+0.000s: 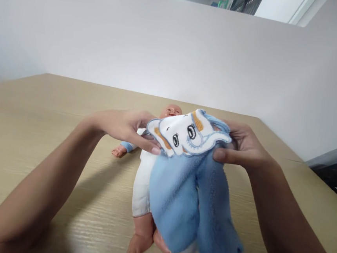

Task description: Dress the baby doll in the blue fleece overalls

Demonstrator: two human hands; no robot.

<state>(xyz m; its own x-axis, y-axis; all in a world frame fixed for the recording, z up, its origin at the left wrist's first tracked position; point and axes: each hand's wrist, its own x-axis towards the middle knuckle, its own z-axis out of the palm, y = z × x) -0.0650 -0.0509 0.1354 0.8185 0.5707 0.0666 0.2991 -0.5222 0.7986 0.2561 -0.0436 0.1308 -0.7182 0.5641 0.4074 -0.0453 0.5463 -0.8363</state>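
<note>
Holding blue garment [176, 194] by edges, hands [122, 127] above doll [143, 183], table edge [107, 87] well beyond.

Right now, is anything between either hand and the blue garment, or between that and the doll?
Nothing visible. The left hand and right hand grip the garment by its upper edge; it partly hides the doll, so I can't see behind it.

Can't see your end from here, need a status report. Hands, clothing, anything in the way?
Left hand, right hand: both gripping blue cloth. Cloth held over doll, partly hiding it.
</note>
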